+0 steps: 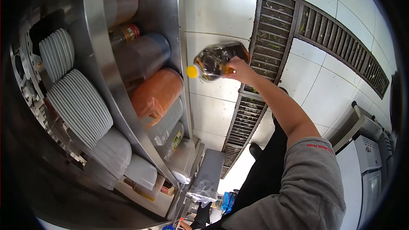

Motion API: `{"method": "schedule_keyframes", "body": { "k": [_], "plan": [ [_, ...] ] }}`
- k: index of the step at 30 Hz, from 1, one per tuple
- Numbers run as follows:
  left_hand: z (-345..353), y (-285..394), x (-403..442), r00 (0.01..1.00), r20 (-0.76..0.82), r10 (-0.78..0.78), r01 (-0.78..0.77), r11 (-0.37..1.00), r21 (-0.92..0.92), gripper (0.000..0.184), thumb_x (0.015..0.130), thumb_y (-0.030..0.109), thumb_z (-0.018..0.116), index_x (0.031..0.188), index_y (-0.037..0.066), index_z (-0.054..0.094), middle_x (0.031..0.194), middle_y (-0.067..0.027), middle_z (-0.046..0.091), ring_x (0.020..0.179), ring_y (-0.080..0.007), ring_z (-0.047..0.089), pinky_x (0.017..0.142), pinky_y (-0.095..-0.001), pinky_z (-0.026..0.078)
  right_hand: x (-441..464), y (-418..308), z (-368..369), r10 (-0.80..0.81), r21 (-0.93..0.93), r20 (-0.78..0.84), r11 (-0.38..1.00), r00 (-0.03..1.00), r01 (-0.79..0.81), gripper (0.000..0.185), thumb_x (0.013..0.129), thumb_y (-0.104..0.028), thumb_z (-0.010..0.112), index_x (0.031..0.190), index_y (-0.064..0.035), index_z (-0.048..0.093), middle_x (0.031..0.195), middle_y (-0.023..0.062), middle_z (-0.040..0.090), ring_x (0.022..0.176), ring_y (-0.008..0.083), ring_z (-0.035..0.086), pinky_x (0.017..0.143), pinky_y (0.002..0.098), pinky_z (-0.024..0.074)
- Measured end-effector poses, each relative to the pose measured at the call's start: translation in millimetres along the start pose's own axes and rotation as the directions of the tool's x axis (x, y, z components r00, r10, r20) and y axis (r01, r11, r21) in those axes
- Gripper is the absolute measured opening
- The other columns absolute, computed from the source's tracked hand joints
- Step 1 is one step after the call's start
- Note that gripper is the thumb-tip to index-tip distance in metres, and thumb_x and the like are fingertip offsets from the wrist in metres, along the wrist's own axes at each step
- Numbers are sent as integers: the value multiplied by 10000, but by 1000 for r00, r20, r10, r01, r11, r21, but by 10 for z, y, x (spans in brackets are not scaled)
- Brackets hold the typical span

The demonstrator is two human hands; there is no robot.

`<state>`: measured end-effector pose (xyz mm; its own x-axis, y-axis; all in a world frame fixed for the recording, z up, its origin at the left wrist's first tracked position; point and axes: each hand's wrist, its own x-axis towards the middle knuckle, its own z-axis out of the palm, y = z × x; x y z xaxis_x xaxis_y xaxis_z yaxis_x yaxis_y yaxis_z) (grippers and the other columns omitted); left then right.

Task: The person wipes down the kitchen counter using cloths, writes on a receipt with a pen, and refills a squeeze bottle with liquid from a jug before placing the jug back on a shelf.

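My right hand is closed around the side of a large clear plastic bottle. Dark brown liquid shows inside it, and its yellow cap points left towards the shelving. The bottle is held in the air above the tiled floor, slightly blurred. Nearest to it on the lower shelf is an orange-coloured container with a plastic bag about it. My left hand is out of view.
Steel shelving at left bears stacked white plates, clear plastic tubs and more bottles and containers. Slatted drain grates cross the tiled floor. A grey bin stands below. Another person's hand shows at the bottom edge.
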<state>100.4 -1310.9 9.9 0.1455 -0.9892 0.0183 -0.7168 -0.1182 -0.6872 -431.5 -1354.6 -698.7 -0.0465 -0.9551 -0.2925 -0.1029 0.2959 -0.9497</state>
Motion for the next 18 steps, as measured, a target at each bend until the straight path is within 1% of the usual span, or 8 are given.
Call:
{"method": "schedule_keyframes", "body": {
  "k": [3,6,10,13,14,15,16,18],
  "plan": [
    [-35,116,-18,999,34,-16,18,999,-38,872,826,540,626,1308,-122,328,1140,-290,544,978,-400,559,826,-447,486,-164,210,4,-40,-147,72,988,997,50,314,714,-292,772,833,-31,643,781,134,601,868,316,549,765,412,453],
    [-46,206,-26,997,66,-31,35,997,-66,872,824,535,631,1309,-123,326,1141,-290,542,980,-401,558,828,-446,486,-262,203,-64,154,-166,141,978,978,-130,267,748,-226,736,926,-48,648,845,139,619,920,335,590,779,422,483],
    [-53,289,39,995,100,-22,31,995,-91,873,821,529,639,1310,-123,324,1144,-291,540,984,-401,557,831,-446,486,186,-799,-579,556,-649,133,675,820,-352,164,839,-123,578,958,-28,639,954,147,632,952,322,616,816,429,504],
    [-85,332,3,992,121,-33,46,993,-111,874,819,525,644,1310,-124,323,1145,-291,538,986,-401,555,833,-446,486,1258,-1626,-665,-41,-667,112,737,993,106,323,860,-125,535,1171,-34,539,1124,148,602,1110,305,558,933,396,463],
    [-82,357,-10,991,125,-36,51,992,-119,874,819,523,646,1310,-124,323,1146,-291,538,987,-401,555,834,-446,486,1764,-1683,-386,-569,-452,-255,785,782,424,389,828,-202,592,1166,-22,524,1078,132,599,994,309,591,853,405,494],
    [-89,365,-32,991,127,-43,59,990,-128,875,818,521,648,1310,-124,322,1146,-291,537,987,-401,555,834,-446,486,2187,-2051,-280,-555,-235,-337,832,761,503,420,821,-198,604,1192,-26,509,1136,146,581,1036,328,571,897,408,470],
    [-94,393,-47,990,130,-48,66,988,-137,875,817,520,650,1311,-124,322,1147,-292,536,988,-401,554,835,-446,486,2699,-2216,-108,-722,-343,-432,685,540,642,362,800,-198,619,1123,-41,574,1120,131,603,1033,308,577,910,391,459],
    [-127,398,-86,989,133,-61,81,985,-151,876,816,517,653,1311,-124,321,1148,-292,535,990,-401,554,836,-446,486,3147,-2593,89,-692,-455,-356,715,628,530,346,800,-195,615,1109,-43,580,1111,129,607,1028,304,580,906,388,460]
  ]
}}
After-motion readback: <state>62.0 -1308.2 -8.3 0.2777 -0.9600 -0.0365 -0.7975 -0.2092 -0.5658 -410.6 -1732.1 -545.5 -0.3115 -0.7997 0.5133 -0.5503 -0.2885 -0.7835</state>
